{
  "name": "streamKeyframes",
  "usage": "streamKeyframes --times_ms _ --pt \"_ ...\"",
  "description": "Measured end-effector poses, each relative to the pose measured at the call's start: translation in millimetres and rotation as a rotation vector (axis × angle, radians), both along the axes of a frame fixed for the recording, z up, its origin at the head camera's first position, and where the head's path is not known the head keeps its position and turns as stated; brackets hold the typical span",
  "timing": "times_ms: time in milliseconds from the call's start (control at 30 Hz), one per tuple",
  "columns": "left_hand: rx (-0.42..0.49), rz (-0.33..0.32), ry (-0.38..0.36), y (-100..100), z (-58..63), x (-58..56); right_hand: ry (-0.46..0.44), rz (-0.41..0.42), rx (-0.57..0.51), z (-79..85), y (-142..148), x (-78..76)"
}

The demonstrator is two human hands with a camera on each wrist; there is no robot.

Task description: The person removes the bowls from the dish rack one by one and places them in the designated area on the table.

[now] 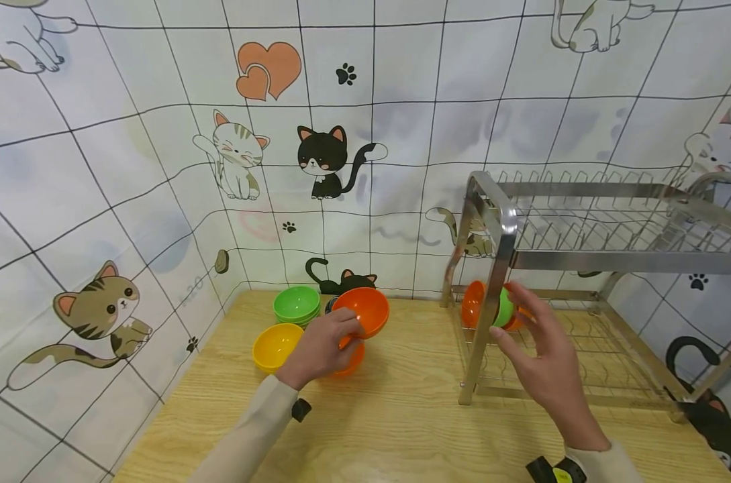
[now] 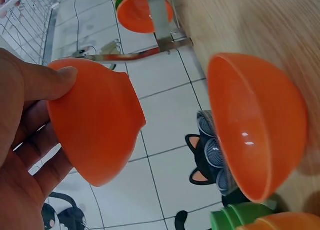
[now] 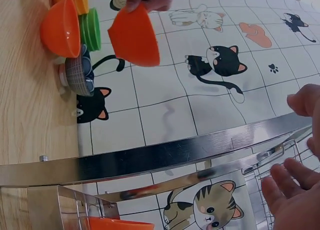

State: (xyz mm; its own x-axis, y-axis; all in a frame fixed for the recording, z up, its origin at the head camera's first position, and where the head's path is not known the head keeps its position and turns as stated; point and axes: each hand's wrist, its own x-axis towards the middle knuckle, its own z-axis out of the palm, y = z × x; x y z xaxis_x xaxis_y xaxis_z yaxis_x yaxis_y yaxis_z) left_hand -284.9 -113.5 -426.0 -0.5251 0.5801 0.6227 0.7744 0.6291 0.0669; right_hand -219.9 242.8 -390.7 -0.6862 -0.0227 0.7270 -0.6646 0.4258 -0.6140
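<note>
My left hand point(image 1: 325, 342) pinches an orange bowl point(image 1: 370, 310) by its edge, thumb on one side and fingers on the other. In the left wrist view this bowl point(image 2: 97, 125) hangs tilted in the air. Below it, another orange bowl point(image 1: 353, 361) rests on the table. My right hand point(image 1: 543, 355) is raised at the left end of a metal dish rack point(image 1: 501, 268), thumb and fingers spread. The right wrist view shows nothing between those fingers. Beyond them, a green bowl point(image 1: 505, 310) and an orange bowl point(image 1: 472, 305) stand on edge in the lower tier.
Stacked green bowls point(image 1: 295, 304) and a yellow bowl point(image 1: 276, 345) sit at the left of the wooden table point(image 1: 413, 409). A patterned bowl point(image 3: 79, 75) stands by them, mostly hidden in the head view. A cat-print wall covering point(image 1: 401, 134) rises behind. The rack's upper tier has wire slots.
</note>
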Motion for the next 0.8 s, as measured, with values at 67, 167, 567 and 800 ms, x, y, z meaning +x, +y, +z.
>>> streamKeyframes --times_ms 67,167,567,800 --pt "-0.007 0.024 -0.021 -4.8 -5.0 -2.5 -0.063 -0.016 -0.008 0.1 -1.2 -2.0" --pt "-0.011 0.047 -0.044 -10.5 -10.0 -3.7 -0.118 -0.028 -0.011 -0.6 -3.0 -4.9" --pt "-0.023 0.15 -0.053 -20.9 -31.3 -2.8 -0.337 -0.229 0.013 6.1 -6.4 -13.6" --pt "-0.013 0.182 -0.051 -25.3 -41.2 2.1 -0.358 -0.221 0.074 8.5 -4.1 -15.2"
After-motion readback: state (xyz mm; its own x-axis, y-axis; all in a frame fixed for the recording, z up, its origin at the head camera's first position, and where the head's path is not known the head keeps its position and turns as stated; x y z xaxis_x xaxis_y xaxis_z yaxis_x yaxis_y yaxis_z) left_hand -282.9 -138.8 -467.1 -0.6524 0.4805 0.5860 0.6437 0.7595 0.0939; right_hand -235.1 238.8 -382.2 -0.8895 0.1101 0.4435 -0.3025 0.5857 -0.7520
